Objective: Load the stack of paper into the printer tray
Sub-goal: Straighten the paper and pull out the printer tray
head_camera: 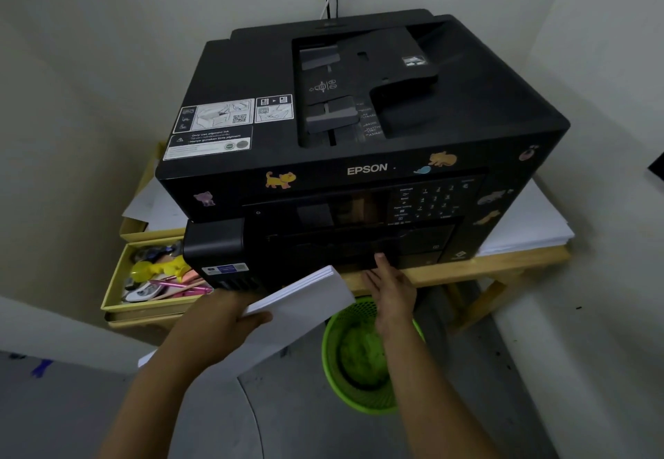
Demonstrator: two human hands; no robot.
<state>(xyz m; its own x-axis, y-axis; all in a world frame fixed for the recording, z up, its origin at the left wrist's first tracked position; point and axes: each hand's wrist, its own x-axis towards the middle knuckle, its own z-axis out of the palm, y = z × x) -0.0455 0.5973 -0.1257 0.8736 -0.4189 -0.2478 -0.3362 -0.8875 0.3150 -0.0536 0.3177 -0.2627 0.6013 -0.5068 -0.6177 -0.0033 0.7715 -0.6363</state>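
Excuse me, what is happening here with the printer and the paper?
A person is about to load paper. The left hand holds a stack of white paper in front of the black printer. The right hand reaches to the lower front of the printer, where the tray seems to be. The paper is not yet inside. A green basket stands on the floor below.

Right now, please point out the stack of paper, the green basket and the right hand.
stack of paper [305, 300]: head view, top sheet.
green basket [354, 395]: head view, mesh wall.
right hand [390, 284]: head view, back of hand.
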